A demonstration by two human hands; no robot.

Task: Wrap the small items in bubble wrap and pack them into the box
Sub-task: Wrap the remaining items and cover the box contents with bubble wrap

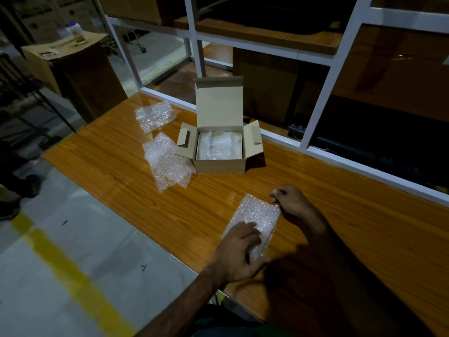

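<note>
A bubble-wrap sheet [257, 216] lies near the front edge of the wooden table [116, 154]. My left hand [239, 254] presses on its near end with fingers spread over it. My right hand [290, 199] pinches the sheet's far right corner. What is inside the wrap is hidden. An open cardboard box [220, 164] stands in the middle of the table, lid up, with bubble-wrapped bundles [218, 147] inside.
Two loose piles of bubble wrap lie left of the box, one close to it [167, 161] and one farther back [154, 116]. A white-framed glass partition [303, 144] runs along the table's far edge. A tall cardboard stand [73, 69] stands at the back left.
</note>
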